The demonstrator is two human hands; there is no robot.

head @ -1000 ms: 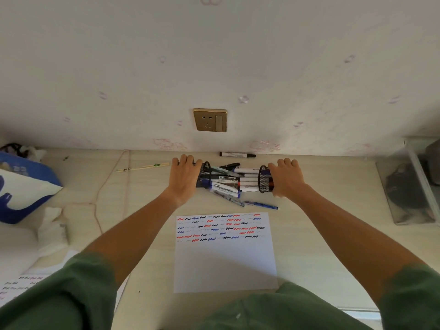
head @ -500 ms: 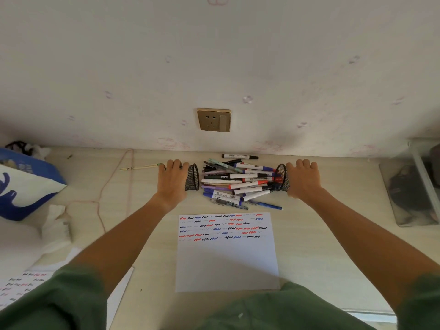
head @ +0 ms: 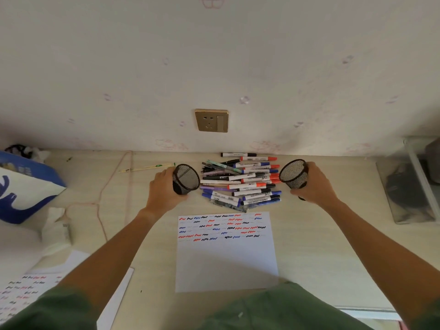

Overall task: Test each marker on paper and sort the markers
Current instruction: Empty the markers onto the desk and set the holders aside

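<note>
Several markers and pens (head: pixel 240 183) with red, blue and black caps lie in a loose pile on the desk near the wall. My left hand (head: pixel 164 189) grips a black mesh cup (head: pixel 186 179), tilted with its empty mouth toward the pile. On the other side my right hand (head: pixel 313 183) grips a second black mesh cup (head: pixel 294 173), also empty and tilted inward. One black marker (head: pixel 238 154) lies apart against the wall. In front of the pile lies a white sheet (head: pixel 226 256) with rows of red, blue and black squiggles.
A blue and white bag (head: pixel 21 186) and crumpled tissue (head: pixel 56 228) sit at the left. Another scribbled sheet (head: pixel 26 291) lies at the lower left. A clear box (head: pixel 409 186) stands at the right. A thin stick (head: pixel 147 167) and a pink cord (head: pixel 100 203) lie left of the pile.
Both hands pulled the two mesh cups apart and lifted them, and the markers spilled out into a pile between them. The cups are now empty.
</note>
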